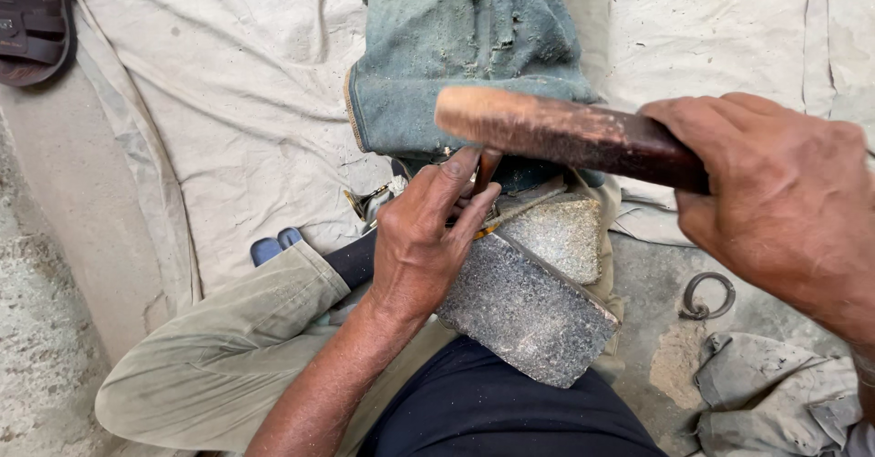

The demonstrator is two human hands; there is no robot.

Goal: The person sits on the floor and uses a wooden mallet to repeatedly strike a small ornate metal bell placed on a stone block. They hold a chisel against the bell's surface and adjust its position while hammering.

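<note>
Mallet (565,133) lies nearly level, head leftward, in right hand (784,202).

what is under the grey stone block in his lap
The grey stone block rests on the person's lap, over olive trousers and dark cloth. A second stone lies behind it. What lies directly beneath the block is covered.

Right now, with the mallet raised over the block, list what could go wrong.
1. The left hand pinches a small piece on the stone block, right under the wooden mallet; a stray blow could hit the fingers.
2. The block seems to rest on the person's lap, tilted; a strike might shift it.
3. The right hand grips the mallet at one end only; it could twist.
</note>
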